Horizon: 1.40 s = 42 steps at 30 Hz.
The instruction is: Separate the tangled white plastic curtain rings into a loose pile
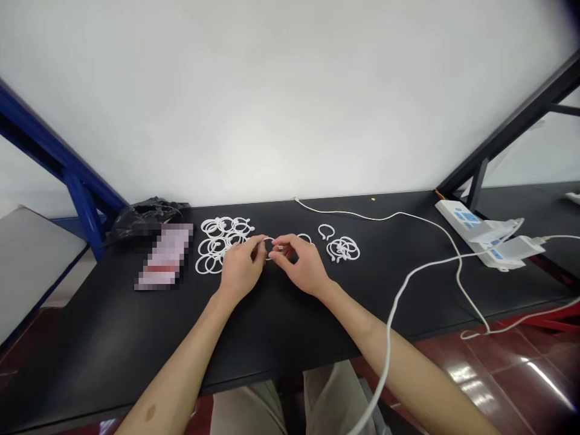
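Observation:
Between my two hands is a thin white shower curtain ring, held just above the black table and partly hidden by fingers. My left hand pinches its left side. The fingertips of my right hand close on its right side. Just left of my left hand lies a group of closed-looking white rings, some overlapping. Behind my right hand another white ring partly shows. To the right are a small pile of white rings and a single open ring with knobbed ends.
A black plastic bag and a blurred pinkish packet lie at the left. White power strips sit at the right, and a white cable runs past my right forearm. A white wall stands behind the black table.

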### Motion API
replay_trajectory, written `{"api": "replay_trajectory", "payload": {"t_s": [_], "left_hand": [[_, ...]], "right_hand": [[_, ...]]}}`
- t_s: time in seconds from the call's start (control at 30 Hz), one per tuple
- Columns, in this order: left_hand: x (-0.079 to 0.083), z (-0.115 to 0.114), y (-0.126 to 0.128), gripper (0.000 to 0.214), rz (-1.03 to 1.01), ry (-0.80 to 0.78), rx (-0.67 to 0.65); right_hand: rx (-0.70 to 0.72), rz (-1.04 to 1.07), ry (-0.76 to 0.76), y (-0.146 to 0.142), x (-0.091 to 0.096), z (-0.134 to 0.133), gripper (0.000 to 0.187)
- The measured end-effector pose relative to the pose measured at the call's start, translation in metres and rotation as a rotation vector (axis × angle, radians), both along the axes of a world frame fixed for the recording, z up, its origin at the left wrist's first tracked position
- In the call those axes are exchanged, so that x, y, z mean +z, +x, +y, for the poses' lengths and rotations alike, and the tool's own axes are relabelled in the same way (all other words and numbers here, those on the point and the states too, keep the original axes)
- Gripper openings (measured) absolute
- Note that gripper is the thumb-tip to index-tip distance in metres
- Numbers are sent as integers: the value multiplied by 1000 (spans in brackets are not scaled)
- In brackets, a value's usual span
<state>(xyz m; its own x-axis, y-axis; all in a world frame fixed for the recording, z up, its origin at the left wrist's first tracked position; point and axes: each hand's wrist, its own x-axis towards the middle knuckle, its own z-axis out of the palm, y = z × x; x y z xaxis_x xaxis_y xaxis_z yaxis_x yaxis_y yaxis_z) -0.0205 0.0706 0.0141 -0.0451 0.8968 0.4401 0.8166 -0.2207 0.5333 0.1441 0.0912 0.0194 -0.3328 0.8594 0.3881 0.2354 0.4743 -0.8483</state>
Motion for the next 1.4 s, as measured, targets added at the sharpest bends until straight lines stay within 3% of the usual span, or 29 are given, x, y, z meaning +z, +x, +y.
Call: {"api": "replay_trajectory", "payload": {"t_s": [0.13, 0.33, 0.53, 0.63, 0.8, 0.93, 1.17, 1.3, 1.4], "left_hand": [[1, 0, 1, 26, -20, -57, -9], [-4, -3, 3, 42, 62, 55, -240], [-7, -1, 0, 31, 99, 62, -286], [-9, 4, -4, 31, 117, 96, -234], [-7, 11, -21, 41, 205, 203, 45], [-1, 11, -36, 47, 174, 243, 220], [-13, 13, -37, 36, 429, 130, 135], [-17, 15, -38, 37, 417, 145, 138], [-15, 14, -38, 34, 370, 192, 158]], "right_hand": [[-31, -28, 131, -2, -4, 1, 16], [-71, 58, -78, 6, -4, 13, 15], [33, -39, -94, 5, -5, 11, 13], [0, -42, -32, 6, -5, 13, 20], [-368, -137, 159, 21, -3, 27, 27], [-495, -317, 259, 30, -5, 34, 22], [-520, -736, 258, 28, -18, 34, 28], [-488, -808, 263, 30, -21, 34, 36], [-477, -825, 273, 29, -20, 33, 30]]}}
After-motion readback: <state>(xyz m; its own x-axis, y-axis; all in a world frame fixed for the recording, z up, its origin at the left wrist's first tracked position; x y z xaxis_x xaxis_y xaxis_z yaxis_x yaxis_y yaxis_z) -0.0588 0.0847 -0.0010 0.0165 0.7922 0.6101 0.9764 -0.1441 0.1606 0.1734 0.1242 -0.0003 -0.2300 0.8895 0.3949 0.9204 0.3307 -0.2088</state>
